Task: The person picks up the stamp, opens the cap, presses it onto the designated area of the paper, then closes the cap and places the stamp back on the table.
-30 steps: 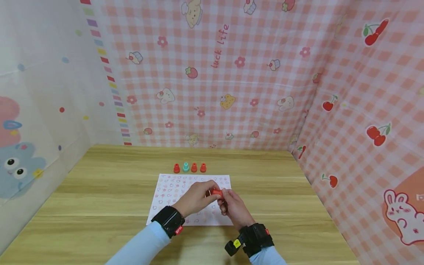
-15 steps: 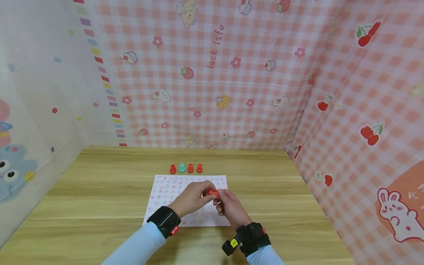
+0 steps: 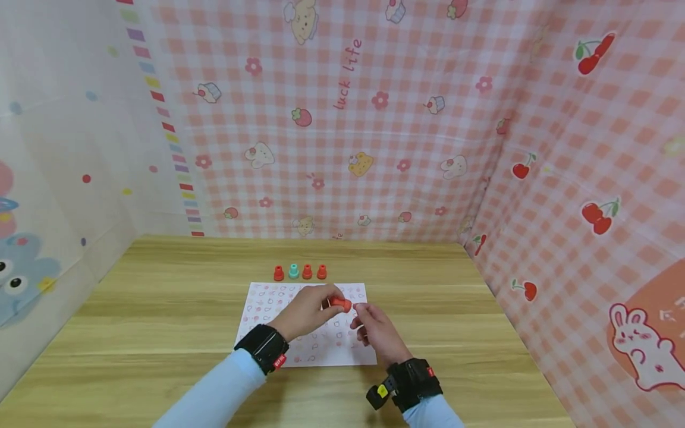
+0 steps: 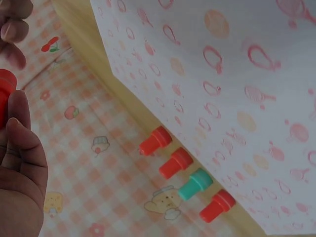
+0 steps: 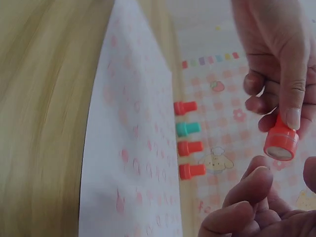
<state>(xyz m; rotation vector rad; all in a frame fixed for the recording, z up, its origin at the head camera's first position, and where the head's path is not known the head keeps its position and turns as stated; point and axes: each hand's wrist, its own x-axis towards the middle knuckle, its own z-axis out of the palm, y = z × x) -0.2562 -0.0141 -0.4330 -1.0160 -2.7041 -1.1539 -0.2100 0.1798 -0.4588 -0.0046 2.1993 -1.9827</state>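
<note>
Red stamp: a small red stamp (image 3: 340, 304) with a narrow handle and a wider round foot, its pale stamping face (image 5: 279, 152) turned toward the right wrist camera.
Stamp and fingers: the left hand (image 3: 302, 311) pinches it at the handle between thumb (image 5: 292, 94) and curled fingers (image 5: 256, 84), the foot sticking out past the fingertips.
Stamp place: held in the air over the far right part of the paper sheet (image 3: 278, 321).
Right hand: the right hand (image 3: 374, 330) hovers just beside the stamp, its fingers (image 5: 247, 187) loosely curled and apart from it, holding nothing.
Paper sheet: white, covered with pink and red stamped marks, flat on the wooden counter (image 3: 160, 309).
Row beyond the sheet: three red stamps (image 3: 279, 273) (image 3: 307, 271) (image 3: 321, 271) and one teal stamp (image 3: 294, 271) stand upright just past the far edge, the teal one second from the left.
</note>
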